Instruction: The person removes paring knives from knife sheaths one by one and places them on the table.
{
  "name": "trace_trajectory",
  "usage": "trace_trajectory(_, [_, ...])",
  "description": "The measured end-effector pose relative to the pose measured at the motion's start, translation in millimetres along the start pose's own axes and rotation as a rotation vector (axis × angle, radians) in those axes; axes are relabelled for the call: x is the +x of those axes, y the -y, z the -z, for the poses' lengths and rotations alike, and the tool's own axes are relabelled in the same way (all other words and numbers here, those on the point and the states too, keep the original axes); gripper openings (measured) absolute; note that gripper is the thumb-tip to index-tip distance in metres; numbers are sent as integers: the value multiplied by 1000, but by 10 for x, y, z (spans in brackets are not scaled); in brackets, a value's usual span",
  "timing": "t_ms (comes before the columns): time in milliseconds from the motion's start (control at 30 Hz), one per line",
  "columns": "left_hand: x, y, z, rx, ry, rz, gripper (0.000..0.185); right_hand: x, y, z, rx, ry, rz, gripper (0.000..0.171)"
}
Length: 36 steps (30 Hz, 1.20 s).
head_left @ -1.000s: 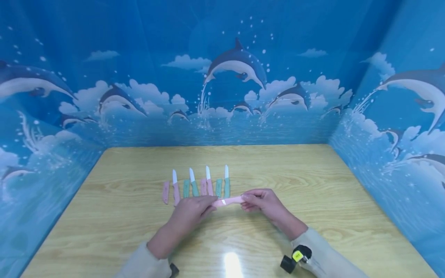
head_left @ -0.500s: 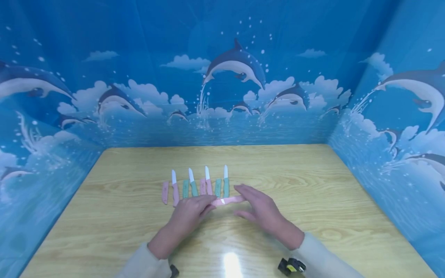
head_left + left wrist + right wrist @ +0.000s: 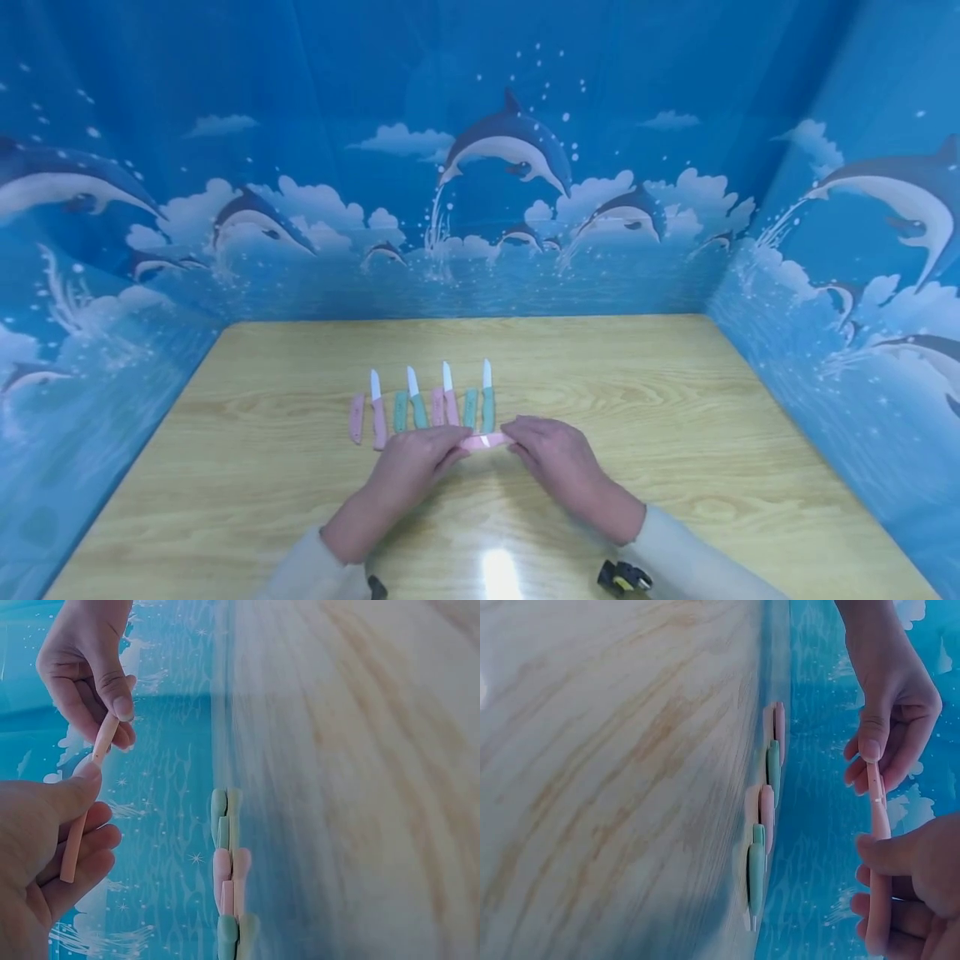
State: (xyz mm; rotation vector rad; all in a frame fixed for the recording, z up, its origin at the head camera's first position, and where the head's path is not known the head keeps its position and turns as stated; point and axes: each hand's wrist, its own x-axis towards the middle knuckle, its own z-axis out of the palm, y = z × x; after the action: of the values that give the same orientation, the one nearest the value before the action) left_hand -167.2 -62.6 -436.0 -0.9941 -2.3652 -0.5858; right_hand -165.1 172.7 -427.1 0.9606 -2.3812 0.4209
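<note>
Both hands pinch a pink knife (image 3: 486, 440): left hand (image 3: 417, 461) at the handle, right hand (image 3: 553, 457) on its sheath. Risk: sheath slips w/ a jerk, blade nicks fingers.

Both forearms carried light cream long sleeves, ending at the wrists, seen at the lower centre of the head view. The left hand (image 3: 416, 463) and right hand (image 3: 552, 456) were bare. A small black device with a yellow mark (image 3: 624, 577) sat at the right sleeve (lower right of centre); a dark edge showed at the left sleeve.
</note>
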Motion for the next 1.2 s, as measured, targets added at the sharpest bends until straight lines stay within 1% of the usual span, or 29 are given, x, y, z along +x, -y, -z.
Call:
trace_trajectory(200, [-9,-10,10,-34,39,46,25,-2,-13,0,17,32,-8,30])
trace_trajectory(400, [-11,-15,-9,-66,45,67,22,2,-8,14,23,74,-37,28])
trace_trajectory(533, [-11,-20,-20,-79,61,82,20,-3,-11,18,31,90,-58,28])
trace_trajectory(833, [-11,-31,-24,-76,89,96,20,-51,-42,-9,60,86,-63,27])
trace_trajectory(1033, [-19,-46,-23,-63,113,133,21,-67,-47,-11,52,100,-80,26])
trace_trajectory(1200, [-12,-54,-28,-62,120,164,19,-73,-53,-11,70,104,-89,27])
